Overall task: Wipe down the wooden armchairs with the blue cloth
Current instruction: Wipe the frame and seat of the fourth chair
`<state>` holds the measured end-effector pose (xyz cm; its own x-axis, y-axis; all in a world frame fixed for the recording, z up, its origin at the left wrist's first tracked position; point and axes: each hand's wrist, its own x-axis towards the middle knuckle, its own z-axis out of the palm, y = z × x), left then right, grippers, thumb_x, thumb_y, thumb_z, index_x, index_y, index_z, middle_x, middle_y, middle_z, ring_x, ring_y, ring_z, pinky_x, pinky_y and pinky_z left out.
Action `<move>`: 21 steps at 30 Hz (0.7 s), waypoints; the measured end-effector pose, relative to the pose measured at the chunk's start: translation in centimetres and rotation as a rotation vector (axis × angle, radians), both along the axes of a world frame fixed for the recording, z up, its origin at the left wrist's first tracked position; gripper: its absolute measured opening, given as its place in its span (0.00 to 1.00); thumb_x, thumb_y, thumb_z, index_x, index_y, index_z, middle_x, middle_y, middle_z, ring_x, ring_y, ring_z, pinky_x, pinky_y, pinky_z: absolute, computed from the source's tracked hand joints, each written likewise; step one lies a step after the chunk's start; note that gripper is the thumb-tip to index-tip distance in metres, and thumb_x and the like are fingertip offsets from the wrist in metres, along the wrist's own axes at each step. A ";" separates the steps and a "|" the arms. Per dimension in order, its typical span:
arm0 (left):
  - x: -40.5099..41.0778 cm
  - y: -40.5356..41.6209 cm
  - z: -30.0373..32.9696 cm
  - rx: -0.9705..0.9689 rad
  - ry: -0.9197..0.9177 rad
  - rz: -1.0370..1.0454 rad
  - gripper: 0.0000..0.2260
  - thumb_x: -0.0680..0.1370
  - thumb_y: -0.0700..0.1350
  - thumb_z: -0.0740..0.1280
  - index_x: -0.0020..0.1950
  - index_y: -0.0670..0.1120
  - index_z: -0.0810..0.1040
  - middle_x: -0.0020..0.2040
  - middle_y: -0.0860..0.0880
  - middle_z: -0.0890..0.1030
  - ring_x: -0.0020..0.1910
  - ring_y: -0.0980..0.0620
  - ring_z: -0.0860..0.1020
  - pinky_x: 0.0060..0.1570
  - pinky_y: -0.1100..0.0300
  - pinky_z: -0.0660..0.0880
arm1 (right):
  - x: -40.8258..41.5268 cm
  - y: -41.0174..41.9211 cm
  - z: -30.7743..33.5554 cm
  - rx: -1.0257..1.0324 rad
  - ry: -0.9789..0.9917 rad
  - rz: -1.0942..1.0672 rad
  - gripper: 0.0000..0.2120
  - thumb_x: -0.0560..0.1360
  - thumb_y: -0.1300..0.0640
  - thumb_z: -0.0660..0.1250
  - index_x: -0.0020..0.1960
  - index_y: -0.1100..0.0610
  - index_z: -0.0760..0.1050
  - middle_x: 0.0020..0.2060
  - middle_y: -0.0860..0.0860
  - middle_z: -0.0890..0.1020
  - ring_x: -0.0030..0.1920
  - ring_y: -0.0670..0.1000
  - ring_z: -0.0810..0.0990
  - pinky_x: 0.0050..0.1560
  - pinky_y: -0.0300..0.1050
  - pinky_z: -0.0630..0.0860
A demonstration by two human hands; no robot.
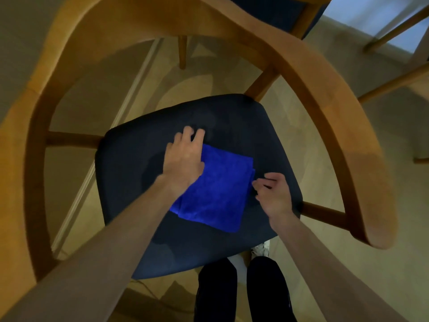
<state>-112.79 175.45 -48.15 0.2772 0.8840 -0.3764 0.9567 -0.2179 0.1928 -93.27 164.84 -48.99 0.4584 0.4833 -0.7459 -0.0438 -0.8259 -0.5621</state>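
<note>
Cloth (216, 189), blue and folded flat, lies near the centre of the dark seat cushion (130, 182) of a wooden armchair (301, 73). Left hand (183, 159) rests on its far left corner, fingers extended past the edge onto the cushion. Right hand (275, 194) touches the right edge with loosely curled fingers; whether it pinches the fabric cannot be told. Bare cushion surrounds the cloth; the curved armrest rail rings the seat.

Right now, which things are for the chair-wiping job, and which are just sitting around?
For the job:
- blue cloth, folded on the dark seat cushion
- wooden armchair frame
- left hand resting on the cloth's edge
- right hand touching its other edge

Just around:
- second chair behind
- white shoe on the floor
</note>
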 end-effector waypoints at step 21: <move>-4.2 -3.5 1.3 -0.369 -0.730 0.430 0.29 0.67 0.40 0.77 0.62 0.55 0.67 0.53 0.58 0.80 0.54 0.59 0.78 0.57 0.59 0.74 | 1.0 0.3 2.0 0.629 -0.420 0.988 0.19 0.66 0.64 0.78 0.54 0.53 0.81 0.62 0.46 0.79 0.65 0.48 0.74 0.64 0.50 0.74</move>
